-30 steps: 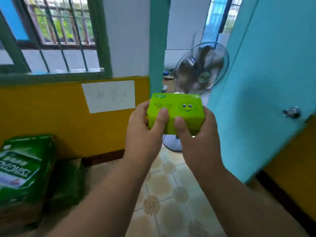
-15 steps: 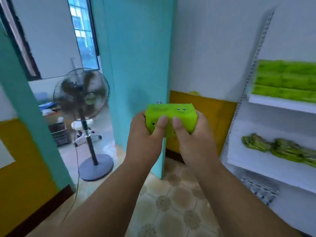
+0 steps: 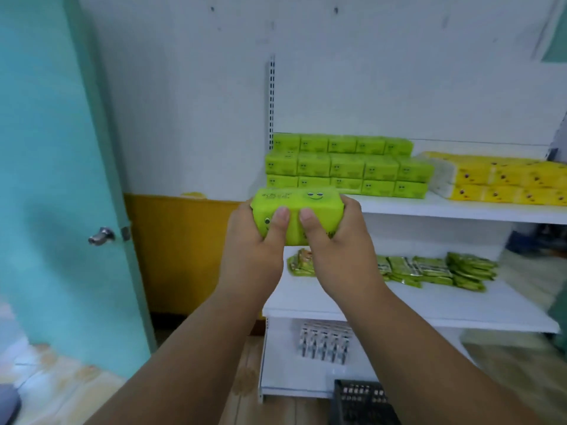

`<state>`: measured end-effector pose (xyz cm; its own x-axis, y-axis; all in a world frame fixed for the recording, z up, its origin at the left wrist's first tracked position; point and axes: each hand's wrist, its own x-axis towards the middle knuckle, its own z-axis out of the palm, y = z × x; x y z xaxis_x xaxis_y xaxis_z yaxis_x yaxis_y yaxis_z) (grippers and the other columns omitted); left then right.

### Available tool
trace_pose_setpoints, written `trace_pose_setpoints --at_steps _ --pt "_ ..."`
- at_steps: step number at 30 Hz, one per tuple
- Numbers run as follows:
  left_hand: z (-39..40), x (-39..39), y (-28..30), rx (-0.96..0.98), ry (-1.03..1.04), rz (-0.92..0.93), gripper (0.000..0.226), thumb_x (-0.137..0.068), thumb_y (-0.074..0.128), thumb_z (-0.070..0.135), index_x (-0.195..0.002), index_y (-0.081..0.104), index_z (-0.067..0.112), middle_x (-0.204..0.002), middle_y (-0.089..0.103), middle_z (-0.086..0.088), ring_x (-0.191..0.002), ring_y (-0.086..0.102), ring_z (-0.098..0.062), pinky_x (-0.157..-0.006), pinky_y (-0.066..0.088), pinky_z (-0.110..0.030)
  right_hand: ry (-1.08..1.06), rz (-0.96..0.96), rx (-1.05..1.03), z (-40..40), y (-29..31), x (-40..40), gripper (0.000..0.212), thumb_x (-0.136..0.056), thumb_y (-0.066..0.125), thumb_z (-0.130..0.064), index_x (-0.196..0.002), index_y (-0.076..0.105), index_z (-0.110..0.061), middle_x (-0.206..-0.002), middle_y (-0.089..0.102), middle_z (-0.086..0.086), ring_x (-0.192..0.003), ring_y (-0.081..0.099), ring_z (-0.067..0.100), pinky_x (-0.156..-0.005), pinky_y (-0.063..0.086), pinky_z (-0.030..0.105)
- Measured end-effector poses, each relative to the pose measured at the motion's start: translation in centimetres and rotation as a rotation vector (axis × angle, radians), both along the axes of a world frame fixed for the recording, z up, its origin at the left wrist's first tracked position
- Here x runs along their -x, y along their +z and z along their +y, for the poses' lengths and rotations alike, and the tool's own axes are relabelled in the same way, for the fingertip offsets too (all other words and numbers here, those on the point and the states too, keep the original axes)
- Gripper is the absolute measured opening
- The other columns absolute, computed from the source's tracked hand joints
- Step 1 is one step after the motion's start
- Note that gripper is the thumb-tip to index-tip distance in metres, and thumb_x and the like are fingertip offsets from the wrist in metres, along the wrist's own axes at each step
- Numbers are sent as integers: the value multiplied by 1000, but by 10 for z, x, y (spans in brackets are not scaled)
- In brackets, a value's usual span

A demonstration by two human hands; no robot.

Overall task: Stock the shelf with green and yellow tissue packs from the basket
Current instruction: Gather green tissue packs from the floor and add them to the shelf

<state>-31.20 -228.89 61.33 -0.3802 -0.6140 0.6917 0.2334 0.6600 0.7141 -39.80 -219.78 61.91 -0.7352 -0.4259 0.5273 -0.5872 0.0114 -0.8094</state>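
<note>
A green tissue pack [image 3: 296, 205] with a smiley face is held in front of me, gripped at its left end by my left hand [image 3: 253, 250] and at its right end by my right hand [image 3: 340, 253], thumbs on its near side. It hangs just in front of the left end of the white shelf's upper board [image 3: 460, 208]. On that board stand stacked green tissue packs [image 3: 345, 167] at the left and yellow tissue packs [image 3: 503, 179] at the right. A dark basket [image 3: 362, 403] shows at the bottom edge, partly hidden by my right forearm.
The middle shelf board [image 3: 429, 305] carries flat green packets [image 3: 435, 269]. Small white-and-black items [image 3: 325, 345] sit on the lowest level. A turquoise door [image 3: 61, 179] with a metal knob [image 3: 101, 236] stands open at the left. The wall behind is white over yellow.
My view has swung right, from the window and fan, past the door, to the shelf. Both hands kept hold of the green pack, which now sits near the upper board.
</note>
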Motion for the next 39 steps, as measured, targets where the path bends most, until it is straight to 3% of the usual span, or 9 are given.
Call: trace_pose_setpoints --at_steps 3,8,13,17,20,28,32,35,39 --pt "-2 42 1 -5 -19 -11 16 -94 54 39 -104 62 31 -90 66 24 -87 61 11 -67 41 -3 -20 -2 1 2 3 40 68 -85 59 -60 -139 38 -25 -125 58 0 -111 59 22 -93 51 45" --pt "-33 93 5 14 -79 -91 41 -91 47 49 -119 62 23 -111 67 5 -106 62 -13 -89 52 -38 -33 -60 33 -21 3 87 55 -84 59 -61 -129 39 -37 -119 60 -3 -105 61 18 -89 53 41" --pt "-98 133 16 21 -78 -89 4 -96 55 40 -96 59 40 -97 67 17 -93 62 5 -73 46 -7 -95 -15 18 -86 9 131 56 -85 59 -61 -131 44 -32 -127 55 -4 -113 55 13 -85 44 26" --pt "-177 169 29 -8 -139 -164 12 -96 57 36 -104 64 40 -100 70 18 -93 62 6 -74 48 -10 -199 100 -92 -156 23 173 83 -85 55 -67 -149 35 -18 -147 41 2 -134 39 18 -97 31 26" --pt "-239 195 44 -8 -248 -239 20 -92 62 28 -90 63 48 -90 67 33 -81 62 14 -60 43 -1 -220 111 -132 -208 38 209 83 -83 55 -68 -146 42 -16 -144 48 4 -132 44 22 -105 38 33" --pt "-365 289 68 -67 -290 -336 19 -95 60 31 -111 62 43 -92 69 26 -77 63 13 -59 45 -11 -300 95 -217 -315 74 295 70 -85 68 -52 -141 46 -16 -126 60 3 -113 57 21 -84 39 26" --pt "-401 337 64 -146 -283 -397 13 -98 57 36 -109 58 41 -98 66 19 -86 62 -1 -64 45 -23 -310 124 -335 -351 83 337 64 -88 68 -44 -140 47 -13 -129 59 5 -104 59 23 -84 54 40" --pt "-420 363 60 -178 -292 -421 11 -99 55 36 -91 54 44 -93 63 21 -86 61 -2 -68 47 -26 -322 127 -416 -370 82 367 61 -88 68 -43 -138 49 -12 -128 60 6 -106 59 24 -78 42 28" --pt "-443 383 59 -202 -327 -457 16 -101 52 31 -114 58 38 -102 66 14 -91 63 -5 -66 48 -24 -301 130 -505 -391 82 394 47 -87 70 -38 -124 57 -12 -111 62 4 -95 56 23 -72 37 24"
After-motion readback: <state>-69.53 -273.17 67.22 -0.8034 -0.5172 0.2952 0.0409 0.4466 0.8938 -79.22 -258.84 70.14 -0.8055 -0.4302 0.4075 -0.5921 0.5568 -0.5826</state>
